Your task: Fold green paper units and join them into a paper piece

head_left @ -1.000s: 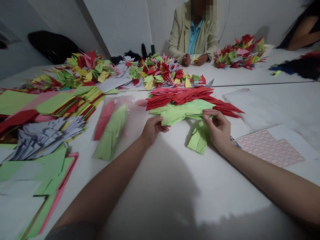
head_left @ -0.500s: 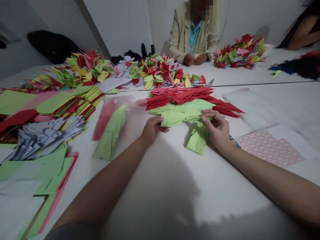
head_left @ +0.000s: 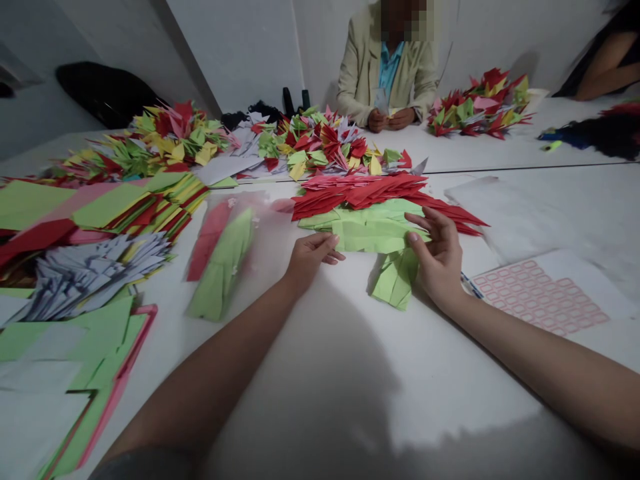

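Note:
In the head view, my left hand point(head_left: 313, 260) pinches the left end of a long strip of folded green paper point(head_left: 373, 237) between thumb and fingers. My right hand point(head_left: 437, 257) is at the strip's right end with thumb and fingers spread apart; whether its thumb touches the paper is unclear. Right behind the strip lies a stack of folded green papers point(head_left: 395, 208), partly covered by it. A smaller bunch of folded green papers point(head_left: 395, 283) rests on the table below, beside my right hand. Pointed folded red papers point(head_left: 360, 191) are piled behind the green stack.
A clear plastic bag point(head_left: 223, 260) with green and red folded paper lies left. Paper stacks point(head_left: 110, 333) fill the left side. Colourful folded-paper heaps point(head_left: 325, 137) stand behind. A label sheet point(head_left: 543, 290) and plastic sheet point(head_left: 525, 213) lie right. A person point(head_left: 387, 73) sits opposite.
My right hand's fingers have opened from the green paper and shifted slightly right. My left hand has moved slightly right, and a single strip now shows flat between the hands.

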{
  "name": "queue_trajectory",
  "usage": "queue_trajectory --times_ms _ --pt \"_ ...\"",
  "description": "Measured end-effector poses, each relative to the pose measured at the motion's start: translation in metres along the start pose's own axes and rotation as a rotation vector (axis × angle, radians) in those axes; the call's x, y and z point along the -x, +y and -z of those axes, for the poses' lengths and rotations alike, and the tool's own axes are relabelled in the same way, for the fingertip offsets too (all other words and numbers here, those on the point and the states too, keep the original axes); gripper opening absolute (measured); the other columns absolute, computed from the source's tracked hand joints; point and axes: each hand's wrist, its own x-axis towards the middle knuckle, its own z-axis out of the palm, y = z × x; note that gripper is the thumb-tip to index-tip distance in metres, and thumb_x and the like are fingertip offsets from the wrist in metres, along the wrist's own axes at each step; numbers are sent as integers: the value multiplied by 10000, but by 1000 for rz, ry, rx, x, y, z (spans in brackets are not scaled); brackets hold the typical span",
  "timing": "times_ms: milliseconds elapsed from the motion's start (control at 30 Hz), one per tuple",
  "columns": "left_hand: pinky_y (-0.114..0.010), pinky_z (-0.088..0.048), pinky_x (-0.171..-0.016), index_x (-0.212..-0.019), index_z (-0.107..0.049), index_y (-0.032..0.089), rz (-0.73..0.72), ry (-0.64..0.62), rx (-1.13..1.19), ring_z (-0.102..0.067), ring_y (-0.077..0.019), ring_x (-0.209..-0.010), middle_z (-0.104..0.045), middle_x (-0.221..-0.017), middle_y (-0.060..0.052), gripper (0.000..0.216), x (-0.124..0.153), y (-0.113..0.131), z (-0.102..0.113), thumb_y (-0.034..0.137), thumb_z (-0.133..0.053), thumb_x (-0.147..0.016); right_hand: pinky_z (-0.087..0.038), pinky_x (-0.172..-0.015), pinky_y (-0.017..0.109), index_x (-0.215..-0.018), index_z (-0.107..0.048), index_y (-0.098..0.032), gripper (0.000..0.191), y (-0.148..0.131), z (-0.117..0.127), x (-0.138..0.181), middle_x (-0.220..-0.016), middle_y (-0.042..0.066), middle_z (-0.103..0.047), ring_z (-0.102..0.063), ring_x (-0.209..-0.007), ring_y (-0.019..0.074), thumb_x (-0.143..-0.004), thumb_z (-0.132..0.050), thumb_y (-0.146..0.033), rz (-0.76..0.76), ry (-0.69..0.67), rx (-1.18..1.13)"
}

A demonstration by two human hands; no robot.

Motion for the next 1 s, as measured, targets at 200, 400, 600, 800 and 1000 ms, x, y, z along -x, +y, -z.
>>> queue_trajectory --times_ms 200,400,600,800,1000 --pt "-182 -482 -502 -850 -644 142 -9 58 77 -670 -134 -581 -620 -624 16 349 -3 -3 1 434 -748 -687 -455 -549 265 -972 -627 -236 240 16 8 -10 -750 -15 -594 -554 -617 123 -786 -682 -377 -130 37 90" --pt "-168 -486 -487 -845 -635 136 -14 50 104 -663 -123 -556 -603 -611 30 330 -5 -5 1 394 -759 -682 -435 -500 233 -890 -630 -211 196 9 6 -10 -730 -21 -587 -537 -551 94 -816 -646 -391 -112 -7 53" --pt "-177 -478 -480 -813 -621 136 4 34 72 -653 -125 -538 -596 -599 35 334 -4 -4 1 399 -767 -667 -494 -541 256 -900 -636 -220 184 3 4 -6 -789 -4 -619 -599 -586 111 -821 -649 -386 -87 -50 11" --pt "-175 -462 -466 -797 -618 137 -2 27 69 -628 -114 -503 -594 -573 34 322 -4 -3 2 390 -769 -666 -506 -535 269 -911 -640 -228 160 3 5 -4 -758 -9 -630 -621 -579 126 -825 -650 -363 -102 -91 3" --pt "-176 -451 -471 -700 -618 131 -17 -38 -54 -607 -103 -499 -581 -552 29 298 0 -2 1 403 -742 -699 -507 -527 281 -910 -648 -225 169 0 3 1 -706 -6 -638 -617 -575 141 -830 -643 -374 -109 -119 39"
